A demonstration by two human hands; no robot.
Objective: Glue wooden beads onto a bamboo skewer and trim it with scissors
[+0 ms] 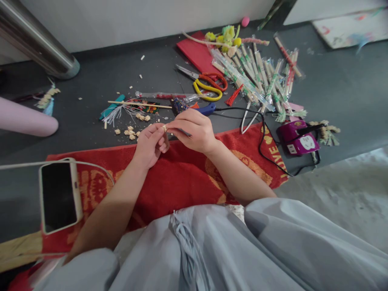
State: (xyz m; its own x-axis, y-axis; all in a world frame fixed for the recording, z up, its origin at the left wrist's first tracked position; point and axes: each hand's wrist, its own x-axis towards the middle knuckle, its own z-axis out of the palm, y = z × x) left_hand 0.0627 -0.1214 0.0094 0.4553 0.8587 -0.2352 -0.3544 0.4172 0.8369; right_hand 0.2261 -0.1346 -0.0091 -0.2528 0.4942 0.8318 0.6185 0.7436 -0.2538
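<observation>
My left hand (pixel 151 143) is closed, with thumb and forefinger pinching a small cream-coloured piece (pixel 165 128). The fingertips of my right hand (pixel 194 130) meet the same piece from the other side. A thin dark strip (pixel 185 132) shows under the right fingers; its kind is unclear. Both hands are over the near edge of the dark table, above a red towel (pixel 182 178). Just beyond them lie small cream clusters (pixel 130 132), a thin wooden stick (pixel 139 104) and a blue-handled corded tool (pixel 207 109), its tip partly hidden.
Scissors (pixel 209 87) with red and yellow handles lie behind my hands. Several wrapped sticks (pixel 257 76) are piled at the back right. A purple power socket (pixel 298 137) trails a black cord. At left are a phone (pixel 59 194) and a metal table leg (pixel 39 36).
</observation>
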